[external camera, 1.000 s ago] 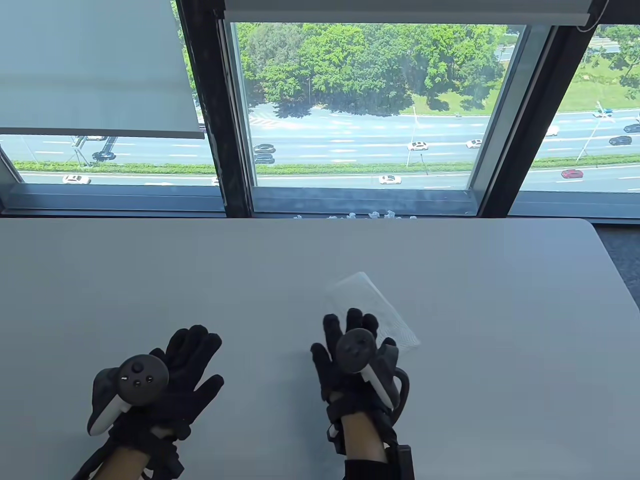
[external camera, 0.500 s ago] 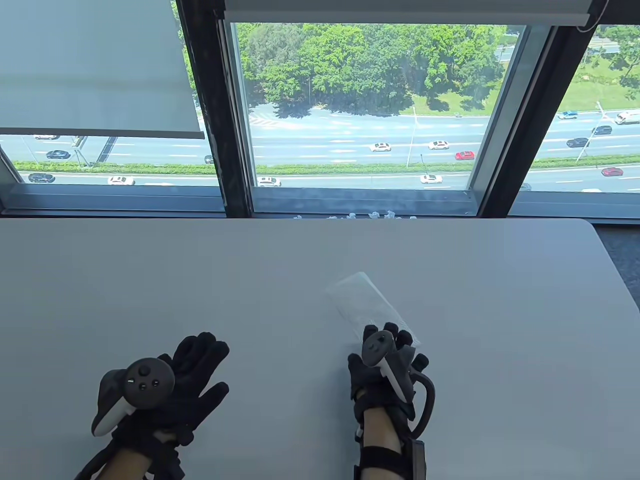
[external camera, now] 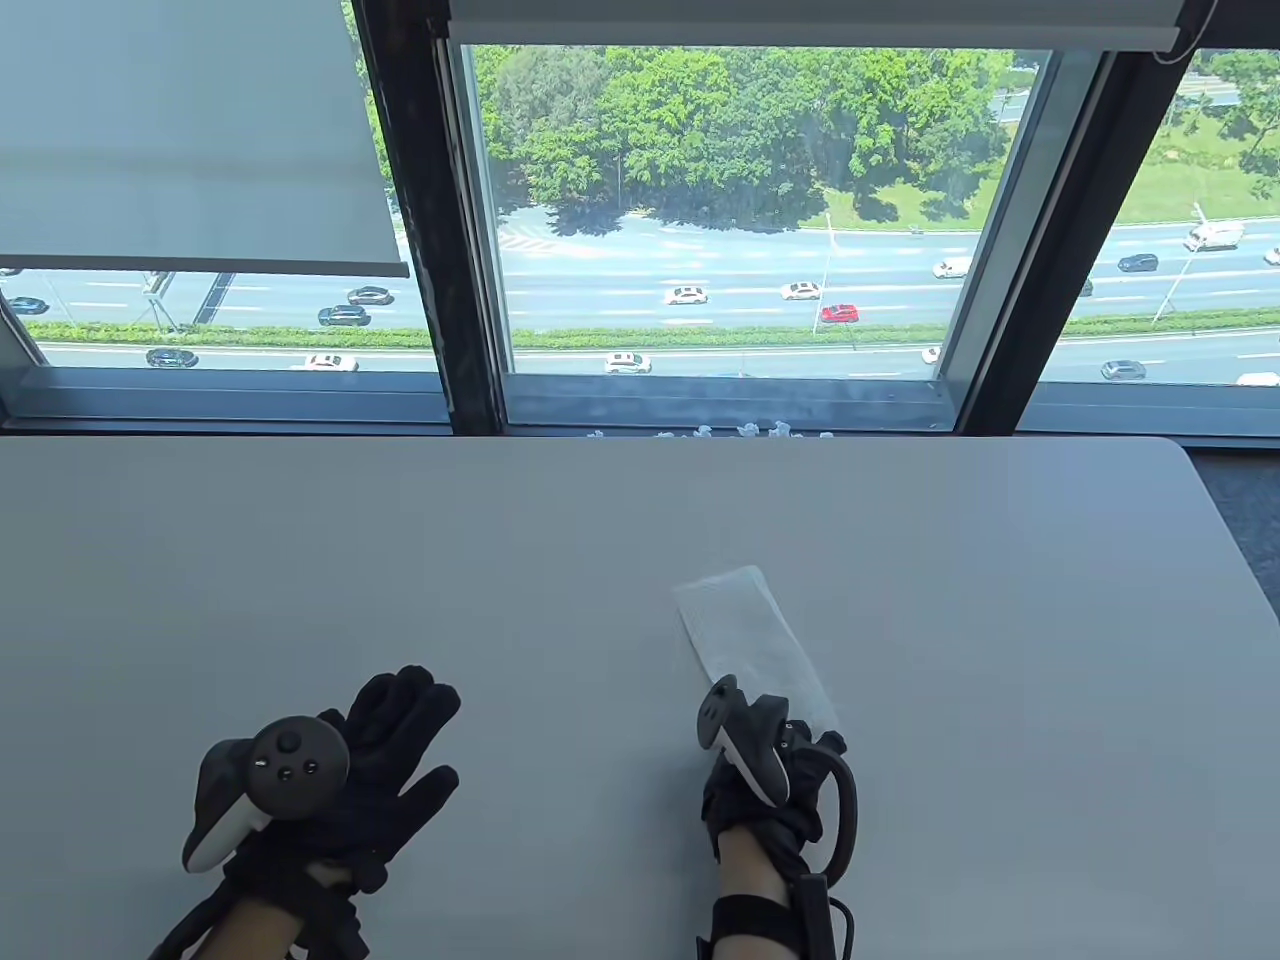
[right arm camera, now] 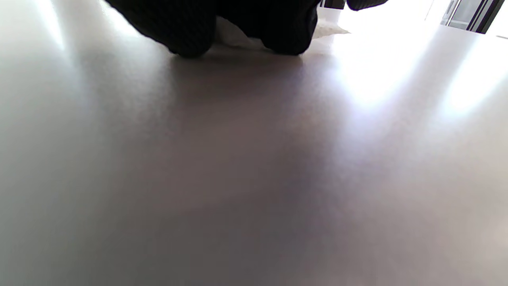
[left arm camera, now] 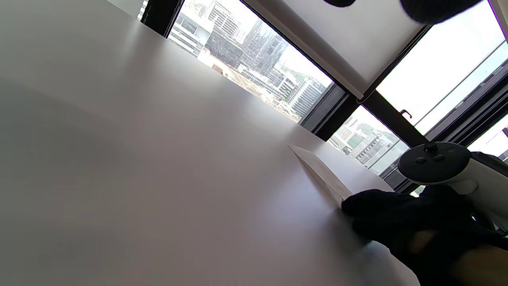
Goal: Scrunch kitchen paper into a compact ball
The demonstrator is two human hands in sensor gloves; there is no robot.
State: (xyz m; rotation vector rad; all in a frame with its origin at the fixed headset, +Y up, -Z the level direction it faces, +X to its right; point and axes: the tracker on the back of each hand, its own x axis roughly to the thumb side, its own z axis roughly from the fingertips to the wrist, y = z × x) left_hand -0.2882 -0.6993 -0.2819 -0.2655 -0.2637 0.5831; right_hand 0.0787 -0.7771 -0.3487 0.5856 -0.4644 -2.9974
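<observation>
The left hand [external camera: 330, 770] rests flat on the table [external camera: 500, 560], fingers spread, holding nothing. To its right, the right hand [external camera: 770, 780] curls its fingers on the near end of the paper [external camera: 750, 630], a light, soft folded strip; gathering from that end should crumple it easily.

Your kitchen paper [external camera: 745, 630] is thin white tissue with a faint embossed texture, matt and soft-looking, lying near the tabletop's [external camera: 500, 560] near edge. The tabletop itself is a smooth pale grey laminate with a dull satin sheen that catches window glare. Your right hand [external camera: 775, 790] and left hand [external camera: 380, 760] wear black knitted cloth gloves, matt and finely ribbed. Each tracker [external camera: 290, 765] is smooth hard plastic, semi-gloss.
</observation>
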